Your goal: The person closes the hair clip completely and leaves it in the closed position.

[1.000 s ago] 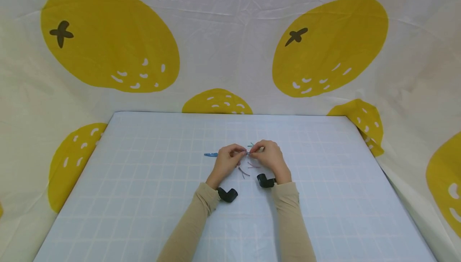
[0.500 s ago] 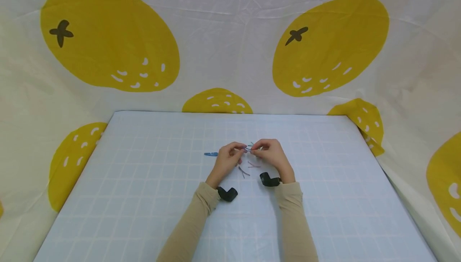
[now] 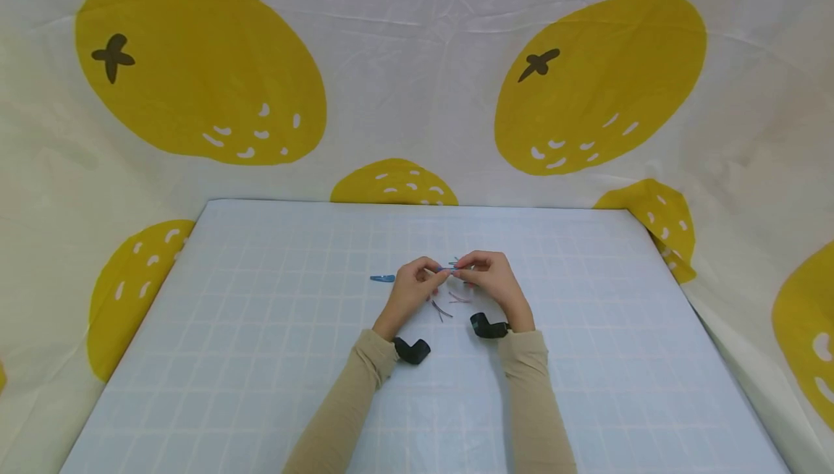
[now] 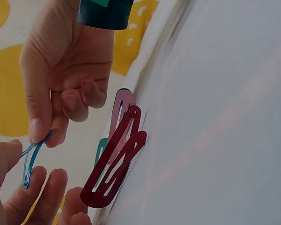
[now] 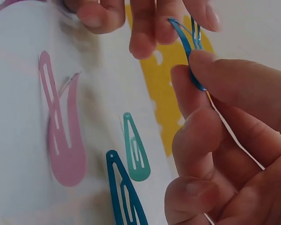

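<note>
Between both hands is a blue snap hair clip point(image 4: 36, 154), its parts spread apart. My left hand point(image 3: 412, 289) pinches its narrow end, and my right hand point(image 3: 491, 282) grips the rounded end between thumb and forefinger, plain in the right wrist view. Under and near the hands lie a dark red clip point(image 4: 107, 176), a pink clip point(image 5: 68, 159), a green clip point(image 5: 138, 161) and a darker blue clip point(image 5: 124, 192). The dark red and pink ones stand bent open.
Another blue clip point(image 3: 382, 278) lies left of my left hand. A pale checked cloth point(image 3: 260, 358) covers the table. Behind it hangs a white curtain point(image 3: 407, 98) with large yellow fruit shapes. A black wrist camera point(image 3: 412, 351) sits at each wrist.
Both hands have risen slightly from the tabletop with the blue clip, and my right hand has shifted a little to the right. The clip now lies more level between the fingers.
</note>
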Motion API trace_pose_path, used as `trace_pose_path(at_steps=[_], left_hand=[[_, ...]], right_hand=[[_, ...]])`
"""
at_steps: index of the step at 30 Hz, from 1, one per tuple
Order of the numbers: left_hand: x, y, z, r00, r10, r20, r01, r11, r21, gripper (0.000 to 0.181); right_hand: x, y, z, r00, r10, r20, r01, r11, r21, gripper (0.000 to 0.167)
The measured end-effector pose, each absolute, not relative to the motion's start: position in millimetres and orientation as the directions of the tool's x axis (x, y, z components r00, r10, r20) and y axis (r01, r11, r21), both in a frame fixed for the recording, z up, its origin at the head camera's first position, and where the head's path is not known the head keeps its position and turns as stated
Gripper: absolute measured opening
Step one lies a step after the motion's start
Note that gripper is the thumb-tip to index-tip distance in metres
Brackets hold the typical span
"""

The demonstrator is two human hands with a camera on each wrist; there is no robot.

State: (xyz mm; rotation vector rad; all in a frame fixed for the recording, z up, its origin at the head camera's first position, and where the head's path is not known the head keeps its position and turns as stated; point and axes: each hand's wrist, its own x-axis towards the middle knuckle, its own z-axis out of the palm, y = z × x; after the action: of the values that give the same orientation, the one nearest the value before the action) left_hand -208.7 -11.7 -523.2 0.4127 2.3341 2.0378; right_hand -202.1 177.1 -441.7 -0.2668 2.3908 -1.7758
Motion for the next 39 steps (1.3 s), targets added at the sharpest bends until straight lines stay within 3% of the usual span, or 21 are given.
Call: trace_pose_path(at_steps=[6, 18, 39], left_hand=[[-208.5, -12.5, -522.7, -0.964, 0.198, 0.179, 0.202, 0.105, 0.974, 0.021], [-209.3, -11.4, -520.9, -0.946, 0.212, 0.246, 0.259, 0.036, 0.965, 0.019], [-205.3, -13.9, -517.3, -0.939, 0.257, 0.228, 0.275, 0.162, 0.948, 0.02]], right_hand=[[-200.0, 175.9, -448.5, -0.971, -0.236, -0.028, -0.015, 0.18, -0.984, 0.022], [-197.7, 173.2, -449.9, -0.978, -0.203, -0.047, 0.011, 0.175, -0.985, 0.019], [-207.5, 175.6, -480.9, -0.988, -0.153, -0.038, 0.013, 0.158, -0.987, 0.002]])
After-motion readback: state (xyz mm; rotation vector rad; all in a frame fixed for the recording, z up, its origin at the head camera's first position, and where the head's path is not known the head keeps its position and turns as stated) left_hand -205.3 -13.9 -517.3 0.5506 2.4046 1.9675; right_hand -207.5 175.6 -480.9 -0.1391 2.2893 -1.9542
